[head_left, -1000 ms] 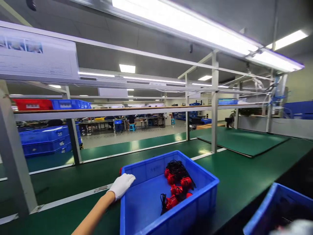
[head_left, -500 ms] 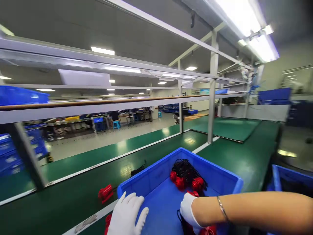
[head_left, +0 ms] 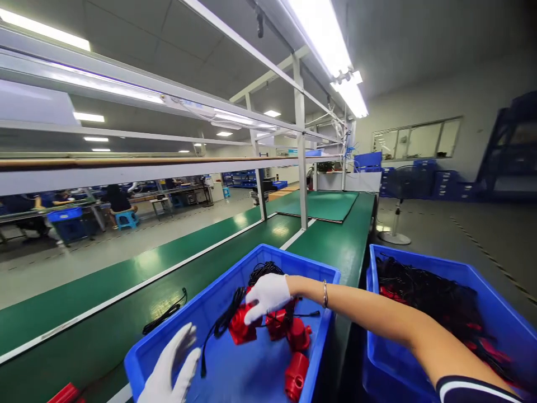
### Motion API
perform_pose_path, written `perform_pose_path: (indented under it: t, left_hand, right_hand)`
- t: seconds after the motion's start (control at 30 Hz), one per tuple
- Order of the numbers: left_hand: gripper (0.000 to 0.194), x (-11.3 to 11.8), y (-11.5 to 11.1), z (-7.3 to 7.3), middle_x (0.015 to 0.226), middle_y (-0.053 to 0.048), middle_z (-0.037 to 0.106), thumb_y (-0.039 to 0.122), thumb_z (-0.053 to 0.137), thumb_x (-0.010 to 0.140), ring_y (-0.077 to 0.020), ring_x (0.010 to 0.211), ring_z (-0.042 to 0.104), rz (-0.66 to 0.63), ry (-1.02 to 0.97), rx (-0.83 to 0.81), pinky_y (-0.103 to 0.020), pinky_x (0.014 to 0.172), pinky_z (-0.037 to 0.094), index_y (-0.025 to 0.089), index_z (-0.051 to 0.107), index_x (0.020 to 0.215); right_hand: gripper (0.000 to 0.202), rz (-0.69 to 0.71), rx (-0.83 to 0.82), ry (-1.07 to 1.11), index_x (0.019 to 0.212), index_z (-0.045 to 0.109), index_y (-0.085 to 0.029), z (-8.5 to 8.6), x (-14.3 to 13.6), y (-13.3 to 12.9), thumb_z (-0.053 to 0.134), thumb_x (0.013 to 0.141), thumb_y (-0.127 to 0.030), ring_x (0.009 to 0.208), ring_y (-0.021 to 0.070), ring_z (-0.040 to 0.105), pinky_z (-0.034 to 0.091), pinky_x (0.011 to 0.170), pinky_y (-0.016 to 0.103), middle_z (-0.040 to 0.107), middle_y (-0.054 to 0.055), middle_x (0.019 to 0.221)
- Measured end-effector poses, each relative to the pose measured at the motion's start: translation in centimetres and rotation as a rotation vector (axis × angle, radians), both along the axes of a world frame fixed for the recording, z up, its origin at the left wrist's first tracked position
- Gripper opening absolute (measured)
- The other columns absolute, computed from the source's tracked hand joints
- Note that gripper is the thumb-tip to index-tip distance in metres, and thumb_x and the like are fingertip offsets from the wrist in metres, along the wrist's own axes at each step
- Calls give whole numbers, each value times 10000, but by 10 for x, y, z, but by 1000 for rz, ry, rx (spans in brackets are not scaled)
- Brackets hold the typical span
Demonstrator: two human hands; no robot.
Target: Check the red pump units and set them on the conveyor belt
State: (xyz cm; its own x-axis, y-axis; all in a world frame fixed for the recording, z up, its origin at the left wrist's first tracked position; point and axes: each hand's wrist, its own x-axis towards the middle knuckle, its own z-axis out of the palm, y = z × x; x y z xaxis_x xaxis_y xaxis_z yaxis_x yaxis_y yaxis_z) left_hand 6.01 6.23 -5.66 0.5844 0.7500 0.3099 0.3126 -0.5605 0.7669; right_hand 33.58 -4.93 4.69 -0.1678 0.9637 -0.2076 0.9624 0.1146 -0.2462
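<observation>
My right hand (head_left: 268, 294), in a white glove, reaches into the blue bin (head_left: 142, 350) from the right. Its thumb and fingers are closed on a red plastic housing (head_left: 242, 327), whose black cable (head_left: 229, 314) hangs to the left with its end low in the bin. Close by are more red housings (head_left: 297, 334) with black cables, and one red housing (head_left: 296, 374) lies against the right wall. My left hand (head_left: 172, 366), also white-gloved, is held at the bin's left side with thumb and fingers apart and nothing in it.
A second blue bin (head_left: 499, 291) at the right is heaped with black cables and red parts. On the green bench (head_left: 96, 330) lie a coiled black cable (head_left: 165, 314) and a red part (head_left: 65, 393). White frame posts (head_left: 301, 168) rise behind. A pedestal fan (head_left: 397, 207) stands beyond.
The view has swung right, bringing the second bin fully into sight. My right hand has moved from the bin's near right to the far cluster. My left hand stays open by the left side.
</observation>
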Motion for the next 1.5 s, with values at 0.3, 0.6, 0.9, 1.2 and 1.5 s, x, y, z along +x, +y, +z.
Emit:
perform_pose_path:
  t: [0.3, 0.6, 0.9, 1.2, 1.5]
  left_hand:
    - [902, 62, -44, 44, 1526, -261, 333, 607, 585, 839, -317, 1226, 559, -99, -202, -590, -421, 921, 514, 138, 158, 1480]
    - [470, 70, -30, 58, 841, -23, 639, 375, 739, 722, -157, 718, 569, -172, -151, -533, -296, 665, 444, 119, 533, 1058]
    - [478, 65, -34, 79, 746, 52, 575, 311, 873, 569, -127, 699, 495, -57, -327, -410, -255, 660, 394, 190, 494, 834]
    - [605, 36, -25, 135, 844, 9, 603, 731, 614, 759, -119, 640, 569, -87, -881, -562, -276, 659, 493, 209, 545, 1058]
    - [732, 35, -68, 117, 622, -11, 534, 716, 281, 919, -112, 439, 461, -515, -1048, -1114, -229, 417, 338, 87, 627, 1060]
  right_hand:
    - [391, -107, 177, 517, 776, 488, -178, -23, -15, 13, 387, 988, -491, 482, 74, 455, 346, 485, 201, 503, -47, 598]
    - [446, -250, 170, 829, 727, 422, -198, -41, -25, 20, 428, 932, -594, 414, 70, 400, 321, 425, 197, 449, -64, 512]
    - [447, -242, 15, 780, 781, 446, -194, -38, 12, 10, 510, 872, -628, 436, 86, 506, 383, 432, 184, 570, -34, 567]
    - [324, -202, -226, 441, 631, 566, -207, -27, 45, -52, 518, 847, -443, 426, 199, 606, 377, 416, 266, 608, 55, 522]
    - [490, -73, 427, 142, 713, 507, -224, 39, -51, -23, 265, 974, -560, 616, 159, 552, 392, 593, 257, 598, 2, 673]
